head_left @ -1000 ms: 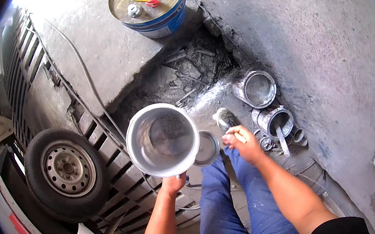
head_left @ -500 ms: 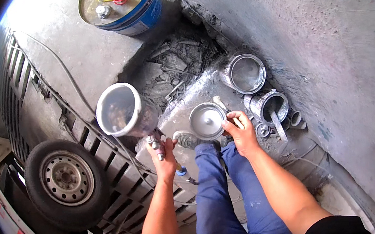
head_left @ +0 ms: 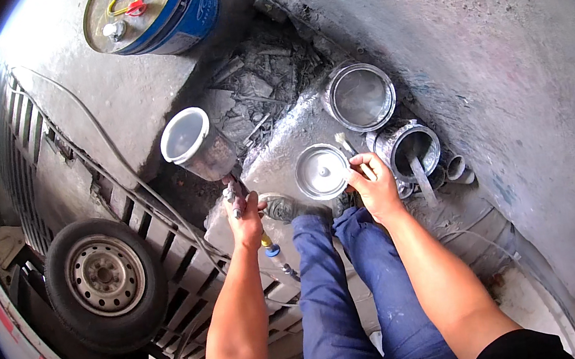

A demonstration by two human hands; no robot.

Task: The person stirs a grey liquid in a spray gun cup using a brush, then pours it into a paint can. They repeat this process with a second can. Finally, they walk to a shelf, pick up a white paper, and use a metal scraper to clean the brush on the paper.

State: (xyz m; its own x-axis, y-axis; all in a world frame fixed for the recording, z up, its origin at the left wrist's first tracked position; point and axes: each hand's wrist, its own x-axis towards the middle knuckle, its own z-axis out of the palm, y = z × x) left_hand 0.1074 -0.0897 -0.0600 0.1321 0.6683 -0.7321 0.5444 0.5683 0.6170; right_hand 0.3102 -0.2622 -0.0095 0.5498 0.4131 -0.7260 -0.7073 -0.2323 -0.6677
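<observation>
My left hand (head_left: 246, 223) is closed round the body of a spray gun (head_left: 233, 196), whose translucent cup (head_left: 203, 151) stands open at the top and leans to the left. A hose with a yellow and blue coupling (head_left: 270, 247) hangs below that hand. Between the fingers of my right hand (head_left: 375, 185) is a round whitish lid (head_left: 322, 171), its inner side with a small central knob facing up. A paint brush (head_left: 346, 145) is also pinched in this hand, bristles pointing away from me.
Two open metal paint cans (head_left: 363, 97) stand at the right; a flat stirring stick (head_left: 421, 178) leans out of the nearer can (head_left: 426, 146). A blue drum (head_left: 185, 16) is at the far left. A wheel (head_left: 104, 281) lies left over a slatted grate. Rubble fills a pit ahead.
The spray gun's cup has moved right and tilted farther over to the left. The lid and brush shift slightly in my right hand. The whole view has moved a little.
</observation>
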